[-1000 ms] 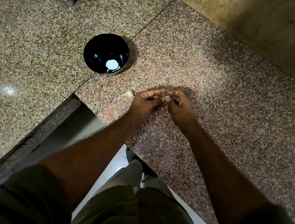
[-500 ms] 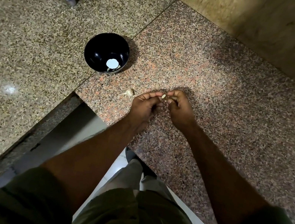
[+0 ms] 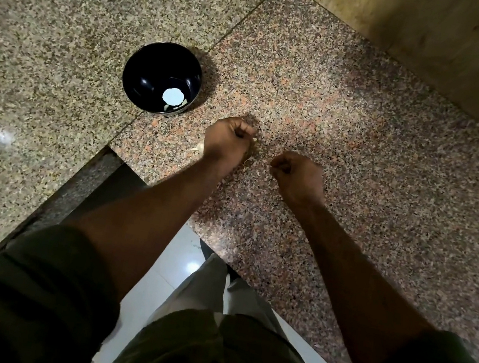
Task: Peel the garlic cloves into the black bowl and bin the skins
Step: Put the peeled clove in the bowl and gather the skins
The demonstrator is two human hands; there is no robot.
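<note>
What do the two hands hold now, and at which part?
Left hand: curled, with a small pale bit, likely a garlic clove, showing at its fingertips. Right hand: also curled; a faint pale speck shows at its fingertips, too small to identify.

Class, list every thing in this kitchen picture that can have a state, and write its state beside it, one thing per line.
black bowl: upright on the counter, a pale round spot and pale bits at its bottom
left hand: fingers curled, a pale bit at the fingertips
right hand: fingers curled, apart from the left; contents too small to tell
garlic piece: lying on the counter, partly hidden by the left wrist
counter: speckled granite, bearing the bowl
</note>
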